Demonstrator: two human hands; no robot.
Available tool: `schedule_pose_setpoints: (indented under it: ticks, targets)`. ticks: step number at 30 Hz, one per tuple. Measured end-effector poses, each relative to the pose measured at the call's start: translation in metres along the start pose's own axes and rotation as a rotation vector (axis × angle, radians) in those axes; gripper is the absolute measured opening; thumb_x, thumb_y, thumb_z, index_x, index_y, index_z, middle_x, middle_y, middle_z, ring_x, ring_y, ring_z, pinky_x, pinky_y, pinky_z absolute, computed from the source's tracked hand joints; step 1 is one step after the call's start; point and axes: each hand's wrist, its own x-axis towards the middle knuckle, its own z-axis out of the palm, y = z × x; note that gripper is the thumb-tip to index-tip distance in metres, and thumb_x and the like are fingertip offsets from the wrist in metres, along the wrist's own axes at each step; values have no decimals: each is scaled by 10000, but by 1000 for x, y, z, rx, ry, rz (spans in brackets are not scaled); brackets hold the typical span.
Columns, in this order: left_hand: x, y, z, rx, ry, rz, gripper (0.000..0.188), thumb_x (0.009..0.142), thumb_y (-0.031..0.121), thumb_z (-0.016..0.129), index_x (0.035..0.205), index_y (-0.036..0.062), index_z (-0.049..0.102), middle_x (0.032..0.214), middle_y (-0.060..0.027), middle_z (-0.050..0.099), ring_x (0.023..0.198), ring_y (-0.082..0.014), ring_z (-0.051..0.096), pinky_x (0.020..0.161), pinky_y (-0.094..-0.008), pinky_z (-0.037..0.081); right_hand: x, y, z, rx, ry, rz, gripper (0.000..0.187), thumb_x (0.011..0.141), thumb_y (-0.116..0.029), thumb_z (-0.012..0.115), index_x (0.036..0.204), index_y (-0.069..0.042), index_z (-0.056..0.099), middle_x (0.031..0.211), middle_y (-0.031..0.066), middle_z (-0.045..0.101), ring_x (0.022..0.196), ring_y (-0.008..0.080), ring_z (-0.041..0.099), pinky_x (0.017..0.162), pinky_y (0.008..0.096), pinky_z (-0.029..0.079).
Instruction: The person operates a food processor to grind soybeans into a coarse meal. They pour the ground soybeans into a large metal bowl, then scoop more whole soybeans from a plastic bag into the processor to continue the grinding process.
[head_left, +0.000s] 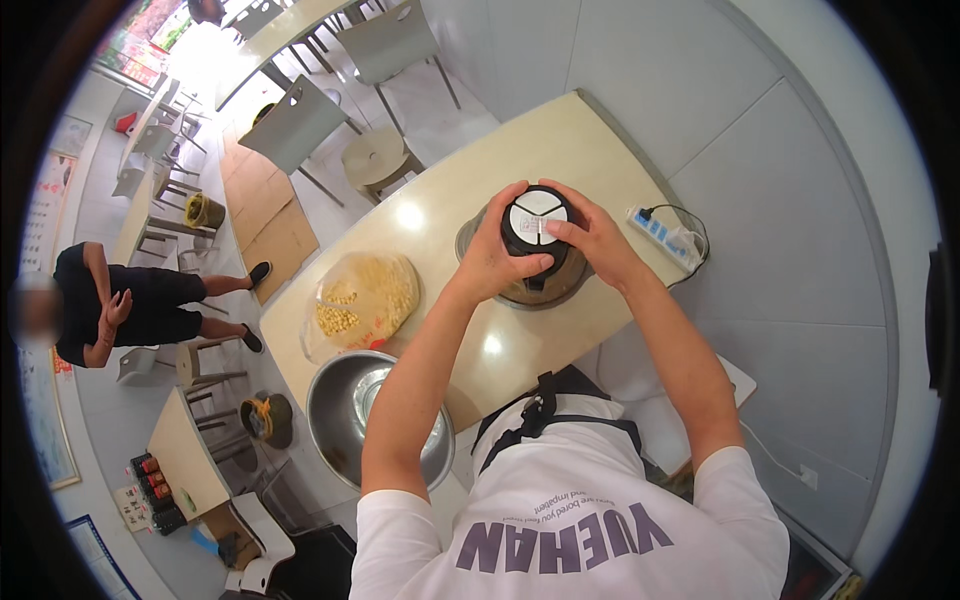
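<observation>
My left hand [487, 262] and my right hand [600, 242] are wrapped round a round black appliance top [538, 212] with white panels. The left fingers curve along its left side, with the thumb across the near edge. My right thumb presses on the white panels while the fingers reach round the far right side. Below it is a wider round vessel [560, 284], brownish and partly see-through, standing on the table [490, 345]. My hands and the top hide much of the vessel, and its contents cannot be made out.
A clear plastic bag of yellow kernels [372, 295] lies left on the table. A large steel bowl [325, 410] is at the near left corner. At right are a power strip [658, 240] with a plugged cable and the wall [770, 180]. Another person [140, 300] stands at left, among chairs.
</observation>
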Motion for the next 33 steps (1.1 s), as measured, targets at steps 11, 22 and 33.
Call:
schedule_pose_setpoints:
  ticks: [11, 22, 33]
  targets:
    - [-3, 0, 7, -123, 35, -16, 968, 650, 101, 888, 1452, 78, 347, 1363, -109, 478, 1286, -247, 470, 1093, -375, 395, 4, 3, 6, -12, 80, -33, 520, 842, -40, 635, 1353, -4, 546, 1231, 87, 624, 1147, 170, 579, 1011, 316, 463]
    - [-1, 3, 6, -138, 21, -7, 978, 655, 97, 887, 1461, 72, 332, 1358, -105, 479, 1283, -241, 473, 1093, -372, 396, 4, 5, 6, -23, 93, -60, 517, 852, -36, 626, 1360, 1, 534, 1231, 93, 622, 1120, 166, 596, 996, 308, 479]
    - [-1, 3, 5, -81, 15, 9, 1003, 660, 143, 887, 1481, 82, 314, 1367, -121, 483, 1279, -246, 487, 1089, -390, 413, 2, 2, 10, -19, 101, -75, 526, 856, -26, 606, 1373, 6, 513, 1240, 101, 611, 1129, 166, 593, 1000, 312, 479]
